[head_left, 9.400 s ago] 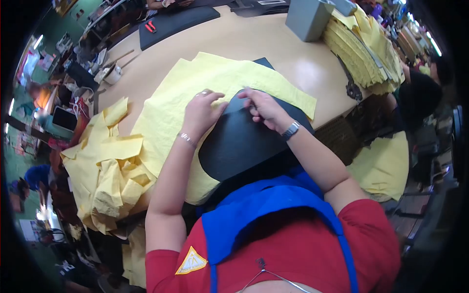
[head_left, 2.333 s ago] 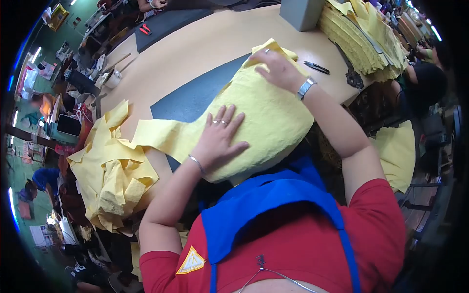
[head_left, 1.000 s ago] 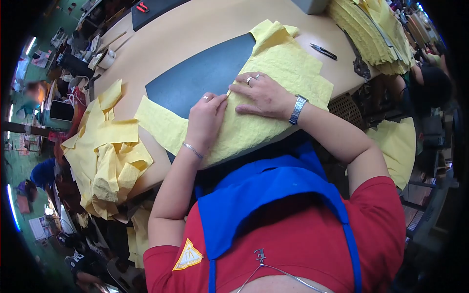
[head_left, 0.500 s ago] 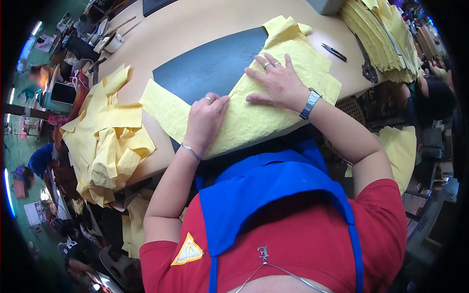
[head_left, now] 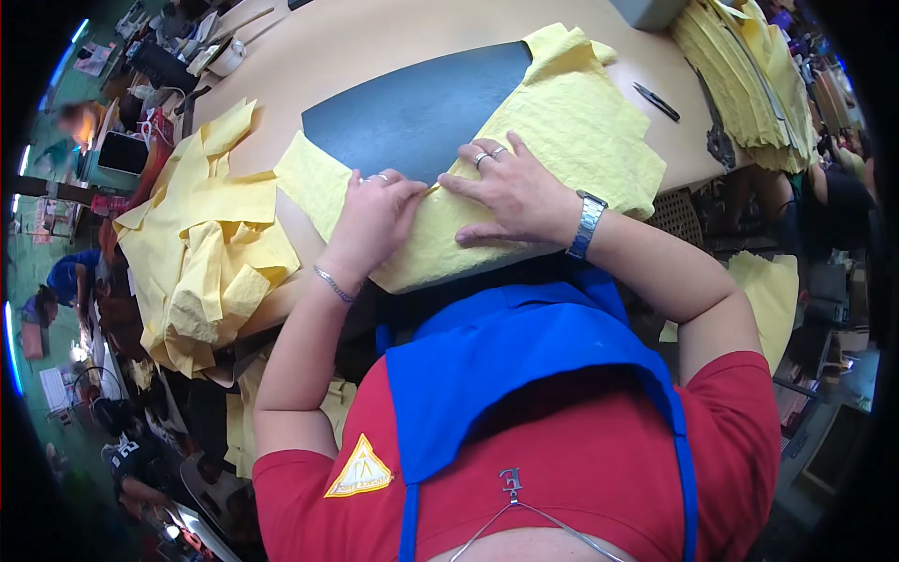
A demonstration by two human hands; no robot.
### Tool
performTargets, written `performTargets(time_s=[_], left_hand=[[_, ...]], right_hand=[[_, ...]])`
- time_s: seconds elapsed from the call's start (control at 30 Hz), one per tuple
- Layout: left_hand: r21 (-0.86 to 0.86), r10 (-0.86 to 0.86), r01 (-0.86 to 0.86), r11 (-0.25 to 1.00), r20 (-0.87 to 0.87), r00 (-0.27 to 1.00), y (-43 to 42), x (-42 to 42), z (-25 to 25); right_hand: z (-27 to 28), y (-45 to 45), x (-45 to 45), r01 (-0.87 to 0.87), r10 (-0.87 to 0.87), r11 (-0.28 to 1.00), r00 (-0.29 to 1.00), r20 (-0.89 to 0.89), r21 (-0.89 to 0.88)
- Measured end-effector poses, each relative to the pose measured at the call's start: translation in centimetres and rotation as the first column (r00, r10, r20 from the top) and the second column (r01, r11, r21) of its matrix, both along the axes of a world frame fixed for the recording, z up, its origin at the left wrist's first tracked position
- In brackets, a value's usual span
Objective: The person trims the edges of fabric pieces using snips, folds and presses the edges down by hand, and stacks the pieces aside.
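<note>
1. yellow sheet [head_left: 524, 229], one piece, on the near side of the table [head_left: 375, 37], directly in front of the person; upper right corner rumpled and doubled over, left end a plain flap; middle part covered by both hands.

2. dark panel [head_left: 412, 112], smooth, curved upper edge in view; lower and right portions hidden beneath the yellow sheet, so its full outline cannot be told.

3. left hand [head_left: 377, 220], back upward, thumb and forefinger pinched together on the sheet's edge where it crosses the panel; remaining fingers curled, their tips hidden.

4. right hand [head_left: 520, 192], spread, palm down on the sheet; forefinger tip just beside the left hand's pinch, thumb apart; underside hidden.

5. dark snips [head_left: 656, 101], lying on the table right of the sheet; blades too small to make out.

6. loose yellow pieces [head_left: 211, 244], heaped at the table's left edge, overlapping; number uncertain.

7. yellow stack [head_left: 730, 75], upper right, layered, top cut off by the frame.

8. grey box [head_left: 648, 11], beside the stack, mostly cut off above.

9. white cup [head_left: 228, 58], upper left, contents unclear.
</note>
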State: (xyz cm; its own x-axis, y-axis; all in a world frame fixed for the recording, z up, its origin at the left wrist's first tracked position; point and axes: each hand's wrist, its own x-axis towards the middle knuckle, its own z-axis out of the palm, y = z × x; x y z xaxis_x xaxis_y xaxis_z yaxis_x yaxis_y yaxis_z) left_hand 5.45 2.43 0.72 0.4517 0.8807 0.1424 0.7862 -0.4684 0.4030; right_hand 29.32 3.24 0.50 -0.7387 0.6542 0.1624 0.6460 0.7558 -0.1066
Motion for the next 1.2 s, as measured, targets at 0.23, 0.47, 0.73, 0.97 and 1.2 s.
performTargets(time_s=[0.23,0.47,0.73,0.97,1.2], left_hand=[[-0.026,-0.081,0.078,0.997,-0.162,0.983,0.6,-1.7,1.1],[0.118,-0.154,0.190,0.975,-0.261,0.953,1.2,-4.4,0.4],[0.219,-0.185,0.253,0.942,-0.290,0.939,1.7,-6.1,0.8],[0.283,-0.129,0.220,0.934,-0.308,0.942,1.4,-6.5,0.6],[0.353,-0.010,0.121,0.928,-0.298,0.954,0.5,-6.5,-0.5]], right_hand=[[-0.2,0.0,-1.0,-0.018,0.012,0.990,0.999,-0.044,-0.141],[2.1,-0.4,-2.0,0.022,-0.010,0.974,0.999,0.054,-0.225],[3.4,0.0,-3.1,0.004,0.037,0.978,0.982,0.187,-0.210],[4.2,0.4,-5.3,0.062,0.031,0.961,0.945,0.327,-0.270],[4.3,-0.2,-5.2,0.090,-0.006,0.965,0.947,0.321,-0.246]])
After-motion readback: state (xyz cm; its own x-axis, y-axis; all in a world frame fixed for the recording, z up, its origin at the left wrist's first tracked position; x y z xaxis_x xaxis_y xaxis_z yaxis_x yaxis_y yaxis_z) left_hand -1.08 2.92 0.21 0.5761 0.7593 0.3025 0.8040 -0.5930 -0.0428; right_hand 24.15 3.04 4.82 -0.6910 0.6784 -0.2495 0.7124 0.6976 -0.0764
